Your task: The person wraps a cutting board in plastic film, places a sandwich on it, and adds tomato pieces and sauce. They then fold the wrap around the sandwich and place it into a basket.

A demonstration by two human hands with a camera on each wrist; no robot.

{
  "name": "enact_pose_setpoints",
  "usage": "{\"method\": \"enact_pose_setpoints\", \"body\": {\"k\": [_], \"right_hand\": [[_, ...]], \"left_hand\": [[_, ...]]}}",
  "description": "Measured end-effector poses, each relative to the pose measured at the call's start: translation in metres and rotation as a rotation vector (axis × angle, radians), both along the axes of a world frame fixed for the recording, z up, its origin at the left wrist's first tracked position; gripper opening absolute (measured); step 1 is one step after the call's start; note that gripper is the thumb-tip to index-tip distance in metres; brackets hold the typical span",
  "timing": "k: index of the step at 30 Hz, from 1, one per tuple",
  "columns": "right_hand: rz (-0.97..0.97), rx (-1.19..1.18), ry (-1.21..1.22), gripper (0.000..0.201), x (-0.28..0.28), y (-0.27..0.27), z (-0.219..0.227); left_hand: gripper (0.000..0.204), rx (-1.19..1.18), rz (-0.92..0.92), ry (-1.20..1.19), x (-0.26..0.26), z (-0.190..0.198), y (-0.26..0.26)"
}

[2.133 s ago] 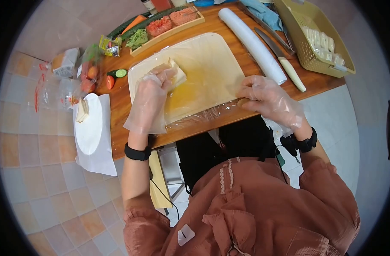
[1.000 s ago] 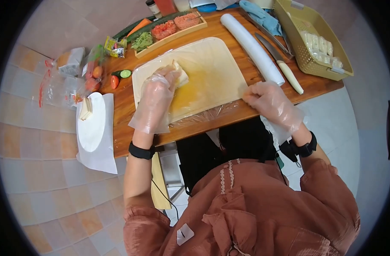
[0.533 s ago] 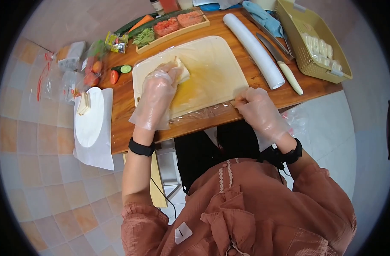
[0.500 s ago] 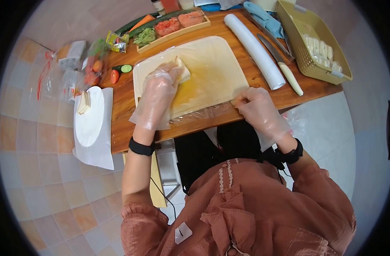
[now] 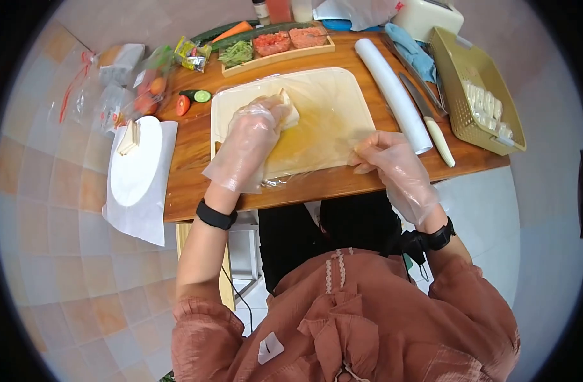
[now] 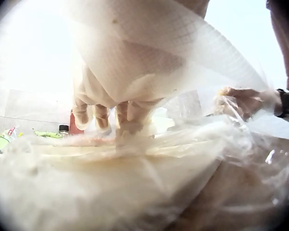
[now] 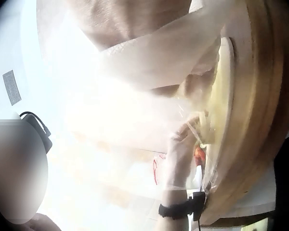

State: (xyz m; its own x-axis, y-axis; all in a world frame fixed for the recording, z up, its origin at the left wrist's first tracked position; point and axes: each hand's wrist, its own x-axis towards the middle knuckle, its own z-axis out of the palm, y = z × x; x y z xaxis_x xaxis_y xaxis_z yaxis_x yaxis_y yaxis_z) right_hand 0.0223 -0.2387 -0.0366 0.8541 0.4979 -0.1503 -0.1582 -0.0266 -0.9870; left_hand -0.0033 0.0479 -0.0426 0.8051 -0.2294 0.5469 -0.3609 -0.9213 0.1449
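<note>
Both hands wear clear plastic gloves. My left hand (image 5: pixel 250 137) grips a white bread piece (image 5: pixel 292 116) on the left half of the cream cutting board (image 5: pixel 342 83); its fingers curl over the piece's left side and partly hide it. Clear film covers the board, over a yellowish smear. At the board's front right corner my right hand (image 5: pixel 396 167) pinches the film's edge between thumb and fingers. In the left wrist view the film (image 6: pixel 231 139) stretches up to the right hand (image 6: pixel 245 102). Glare washes out much of the right wrist view.
A film roll (image 5: pixel 393 95), a knife (image 5: pixel 439 141) and a basket (image 5: pixel 519 137) of wrapped pieces lie right. Behind the board stands a filling tray (image 5: pixel 266 62). Tomato (image 5: pixel 183 105), cucumber (image 5: pixel 203 96) and a white plate (image 5: pixel 135 181) with bread strips are left.
The head view has shifted, so the table sits lower in it. My right hand has lifted the film's edge from the board's front right corner. My left hand keeps its grip on the bread.
</note>
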Motion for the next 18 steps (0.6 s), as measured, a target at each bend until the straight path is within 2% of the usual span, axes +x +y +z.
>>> {"method": "enact_pose_setpoints", "body": {"k": [2,5,7,11,18], "right_hand": [[0.03,0.057,0.009,0.02,0.0,0.007,0.007],[0.062,0.101,-0.023,0.021,0.002,0.021,0.018],[0.124,0.177,-0.122,0.019,0.012,0.032,0.02],[0.194,0.149,-0.158,0.023,0.02,0.045,0.038],[0.236,0.289,-0.066,0.023,0.037,0.064,0.046]], "left_hand": [[0.025,-0.02,-0.001,0.069,-0.002,0.002,0.0],[0.027,-0.041,-0.021,0.013,-0.001,0.001,0.0],[0.027,-0.05,-0.017,0.032,-0.003,0.004,0.001],[0.026,-0.073,-0.047,0.018,-0.001,-0.001,0.002],[0.025,-0.059,0.003,0.053,-0.005,0.006,0.002]]}}
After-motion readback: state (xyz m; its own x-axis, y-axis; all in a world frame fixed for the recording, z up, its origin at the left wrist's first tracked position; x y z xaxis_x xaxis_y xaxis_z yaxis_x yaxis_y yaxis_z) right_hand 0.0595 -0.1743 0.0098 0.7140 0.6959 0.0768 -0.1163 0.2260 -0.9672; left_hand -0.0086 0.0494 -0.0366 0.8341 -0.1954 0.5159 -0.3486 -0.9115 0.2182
